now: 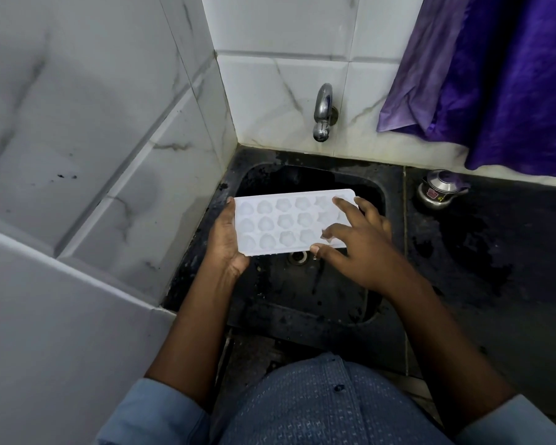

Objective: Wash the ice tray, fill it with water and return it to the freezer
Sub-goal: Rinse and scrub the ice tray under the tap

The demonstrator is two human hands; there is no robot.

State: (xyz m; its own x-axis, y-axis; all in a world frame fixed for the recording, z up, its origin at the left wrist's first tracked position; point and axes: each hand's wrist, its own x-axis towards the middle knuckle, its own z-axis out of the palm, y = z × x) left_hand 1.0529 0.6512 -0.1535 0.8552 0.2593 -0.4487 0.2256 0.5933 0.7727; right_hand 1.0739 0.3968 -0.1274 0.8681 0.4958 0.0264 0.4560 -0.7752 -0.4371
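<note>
A purple cloth point(495, 75) hangs at two o'clock above the dark desk point(495, 252). In the middle, over the black sink point(302, 290), the white ice tray point(283, 223) is held level and looks dry. The left hand point(227, 239) grips its nine o'clock end; the right hand point(357, 248) lies spread across its three o'clock end. The tap point(323, 112) at twelve o'clock shows no water. With one hand gripping, a wet tray could slip into the sink, or tilt and spill.

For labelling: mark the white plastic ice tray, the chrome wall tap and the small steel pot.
white plastic ice tray point(286, 221): head view, middle cells.
chrome wall tap point(324, 98): head view, curved neck.
small steel pot point(443, 181): head view, domed lid.
</note>
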